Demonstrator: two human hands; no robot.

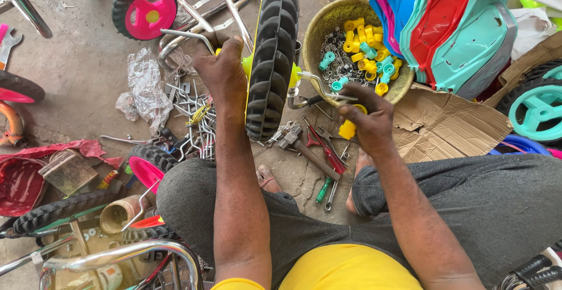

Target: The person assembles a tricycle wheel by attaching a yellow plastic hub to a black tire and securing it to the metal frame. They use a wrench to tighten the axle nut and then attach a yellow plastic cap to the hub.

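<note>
Your left hand grips the bent metal crank by the black wheel, and your right hand pinches a yellow cap.

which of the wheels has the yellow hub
The big black wheel held upright between the hands, left hand and right hand. The others have pink or teal hubs.

Bare arms come down from the bottom of the view, no sleeves reaching past the shoulders, just a bright yellow top showing at the chest. Grey trousers of soft, faintly speckled cloth cover both legs. The left hand and right hand are ungloved, no rings, no watch. Feet peek out below the knees.
</note>
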